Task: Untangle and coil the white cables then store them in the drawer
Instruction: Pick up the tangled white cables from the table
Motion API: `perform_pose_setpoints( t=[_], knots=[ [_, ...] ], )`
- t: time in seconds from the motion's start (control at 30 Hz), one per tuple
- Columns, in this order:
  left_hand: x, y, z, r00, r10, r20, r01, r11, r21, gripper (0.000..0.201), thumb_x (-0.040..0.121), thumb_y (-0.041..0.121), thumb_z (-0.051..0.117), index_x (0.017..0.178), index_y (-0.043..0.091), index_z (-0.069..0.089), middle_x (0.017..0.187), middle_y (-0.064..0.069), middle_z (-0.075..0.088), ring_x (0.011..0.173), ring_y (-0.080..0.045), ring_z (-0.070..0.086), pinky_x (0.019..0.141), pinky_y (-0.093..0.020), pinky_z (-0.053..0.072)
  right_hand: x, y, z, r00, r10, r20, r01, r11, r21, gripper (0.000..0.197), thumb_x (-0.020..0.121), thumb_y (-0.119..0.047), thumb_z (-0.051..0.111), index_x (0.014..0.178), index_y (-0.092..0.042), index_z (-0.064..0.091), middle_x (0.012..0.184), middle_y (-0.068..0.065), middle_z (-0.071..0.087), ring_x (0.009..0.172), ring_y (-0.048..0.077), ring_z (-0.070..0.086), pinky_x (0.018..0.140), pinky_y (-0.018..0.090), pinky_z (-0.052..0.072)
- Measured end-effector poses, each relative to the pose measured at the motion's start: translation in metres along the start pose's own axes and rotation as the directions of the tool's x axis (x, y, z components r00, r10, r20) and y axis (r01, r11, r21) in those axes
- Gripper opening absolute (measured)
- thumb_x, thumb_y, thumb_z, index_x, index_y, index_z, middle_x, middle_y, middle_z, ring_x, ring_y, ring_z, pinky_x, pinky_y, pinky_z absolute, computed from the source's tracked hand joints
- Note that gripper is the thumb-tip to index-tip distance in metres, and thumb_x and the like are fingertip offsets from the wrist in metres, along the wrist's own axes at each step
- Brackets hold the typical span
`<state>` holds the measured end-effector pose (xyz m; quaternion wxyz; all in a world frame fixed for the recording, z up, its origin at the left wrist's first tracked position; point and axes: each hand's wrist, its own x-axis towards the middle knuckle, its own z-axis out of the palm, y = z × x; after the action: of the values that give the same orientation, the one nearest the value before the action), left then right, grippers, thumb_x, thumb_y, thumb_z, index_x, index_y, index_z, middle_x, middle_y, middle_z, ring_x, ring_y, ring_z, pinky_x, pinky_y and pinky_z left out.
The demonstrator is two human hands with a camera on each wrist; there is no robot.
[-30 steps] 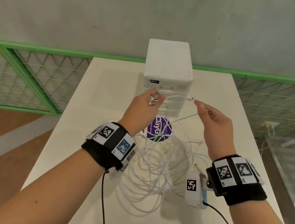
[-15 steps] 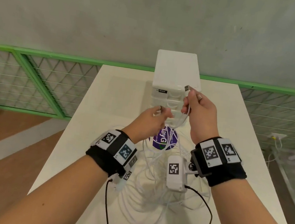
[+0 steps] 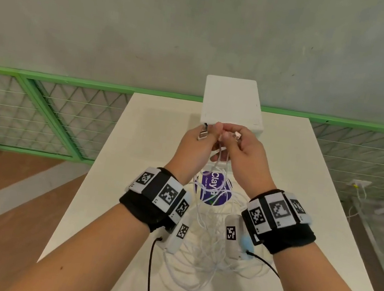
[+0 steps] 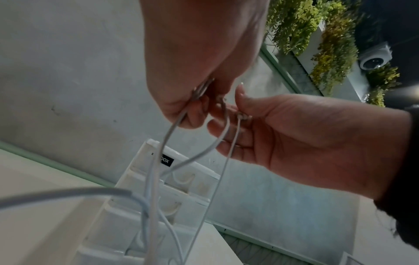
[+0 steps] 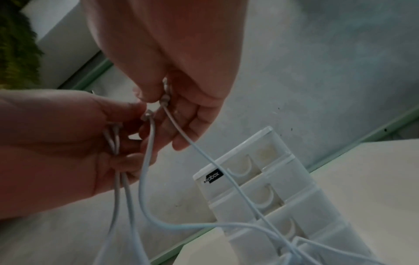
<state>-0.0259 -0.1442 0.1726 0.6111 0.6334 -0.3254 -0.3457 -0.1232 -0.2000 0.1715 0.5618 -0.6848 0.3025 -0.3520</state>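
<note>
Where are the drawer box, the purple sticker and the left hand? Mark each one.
drawer box (image 3: 233,100), head view, its flat white top.
purple sticker (image 3: 214,190), head view, the printed face between cable strands.
left hand (image 3: 194,149), head view, its back.

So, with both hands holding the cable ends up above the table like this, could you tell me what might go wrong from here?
1. The white cables below still lie in a loose tangle on the table; pulling upward could tighten a knot.
2. The left hand and right hand pinch several ends close together, so one might slip free.
3. Strands hang right by the drawer unit and could snag on it.
</note>
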Motion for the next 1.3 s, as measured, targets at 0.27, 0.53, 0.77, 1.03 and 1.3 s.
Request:
perform_pose_setpoints(
  t=[0.27,0.53,0.77,1.03,1.3],
  knots=[
    [0.006,0.006,0.002,0.998,-0.032,0.046,0.04,0.981,-0.191,0.035,0.101,0.031,0.04,0.073,0.012,0.048,0.046,0.009,0.04,0.04,-0.008,0.034,0.041,-0.019,0.031,0.011,0.005,-0.011,0.987,0.092,-0.132,-0.083,0.994,0.072,0.043,0.1,-0.024,0.035,0.143,-0.022,0.033,0.08,-0.012,0.045,0.066,0.003,0.042,0.07,0.02,0.037],
    [0.003,0.002,0.0,0.997,0.005,0.073,0.006,0.988,-0.155,0.026,0.092,0.038,0.057,0.086,0.013,0.055,0.048,0.012,0.044,0.042,-0.005,0.032,0.042,-0.018,0.029,0.007,-0.003,-0.006,0.99,0.016,-0.141,-0.008,0.998,0.057,0.011,0.089,-0.014,0.06,0.088,-0.012,0.071,0.063,0.002,0.066,0.05,0.012,0.056,0.053,0.025,0.052],
    [0.003,0.006,0.0,0.993,0.028,0.113,-0.013,0.991,-0.132,0.034,0.097,0.038,0.048,0.094,0.009,0.067,0.047,0.014,0.044,0.044,-0.007,0.031,0.042,-0.017,0.029,0.011,0.002,-0.003,0.986,0.074,-0.147,-0.057,0.991,0.12,0.017,0.081,-0.02,0.072,0.075,-0.009,0.06,0.078,0.003,0.069,0.043,0.016,0.056,0.044,0.026,0.046],
    [0.011,0.025,0.008,0.998,0.035,0.042,-0.026,0.979,-0.204,0.051,0.1,0.039,0.04,0.054,0.027,0.06,0.071,-0.011,0.047,0.045,-0.01,0.037,0.049,-0.023,0.033,-0.003,0.014,0.011,0.99,0.079,0.12,-0.088,0.994,0.07,0.036,0.084,-0.053,0.04,0.104,-0.027,0.055,0.094,-0.008,0.065,0.09,0.008,0.063,0.086,0.031,0.049],
    [0.01,0.026,0.003,0.986,0.115,0.118,-0.09,0.975,-0.202,0.039,0.102,0.032,0.034,0.068,0.015,0.044,0.062,0.0,0.049,0.046,-0.011,0.034,0.049,-0.026,0.032,-0.007,0.023,0.013,0.984,0.013,0.177,-0.051,0.977,0.207,0.012,0.09,-0.02,0.056,0.087,-0.012,0.049,0.057,0.004,0.031,0.051,0.015,0.028,0.052,0.028,0.027]
  ],
)
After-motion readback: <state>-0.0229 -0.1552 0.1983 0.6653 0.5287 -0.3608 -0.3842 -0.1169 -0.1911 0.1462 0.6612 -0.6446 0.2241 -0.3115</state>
